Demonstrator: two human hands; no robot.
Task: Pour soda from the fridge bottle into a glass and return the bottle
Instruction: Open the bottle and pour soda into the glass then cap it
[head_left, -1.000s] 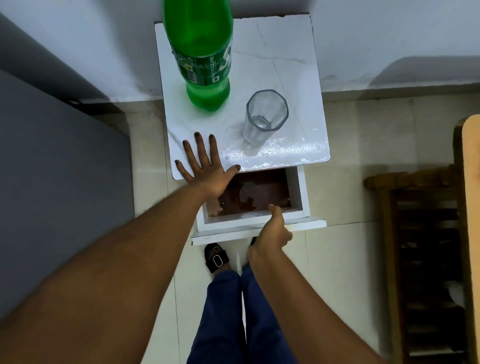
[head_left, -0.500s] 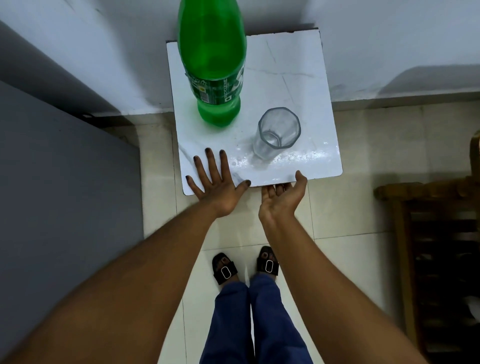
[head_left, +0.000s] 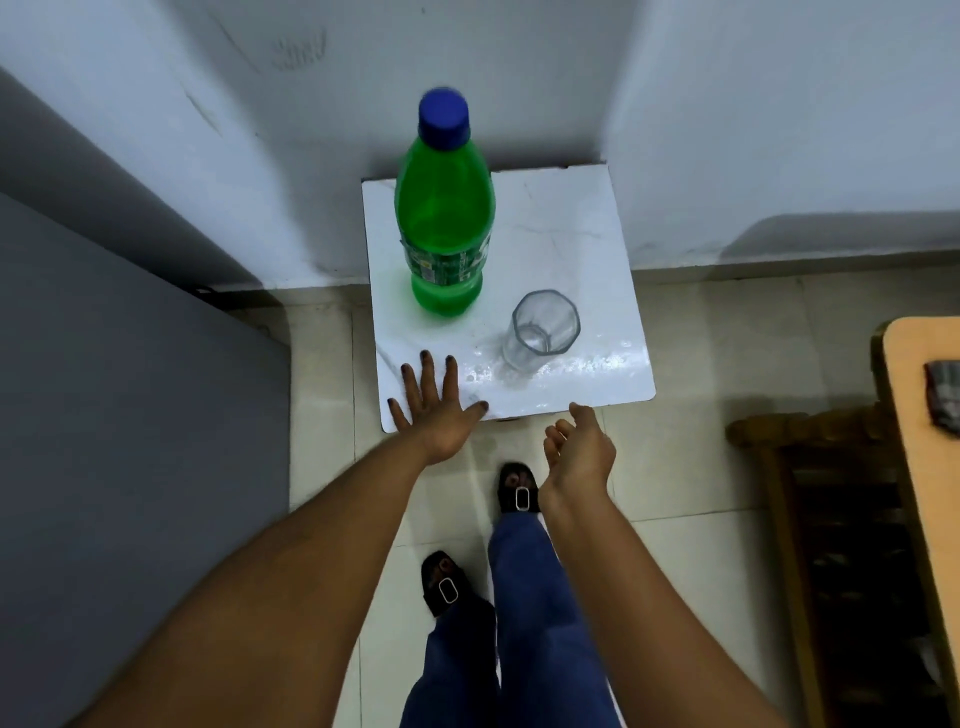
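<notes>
A tall green soda bottle (head_left: 444, 228) with a blue cap stands upright on a small white table (head_left: 566, 228) against the wall. An empty clear glass (head_left: 543, 330) stands to its right, nearer the front edge. My left hand (head_left: 434, 408) lies flat with fingers spread on the table's front left corner. My right hand (head_left: 579, 449) hangs just below the front edge, fingers loosely curled, holding nothing. Both hands are apart from bottle and glass.
A grey fridge side (head_left: 130, 415) fills the left. A wooden rack (head_left: 831, 519) and a tan tabletop (head_left: 930, 441) stand at the right. The table's front surface looks wet. My legs and black sandals are on the tiled floor below.
The drawer under the table, open a second ago, is shut. My right hand has left the front edge and drawn back. The view has pulled back, showing the bottle's cap.
</notes>
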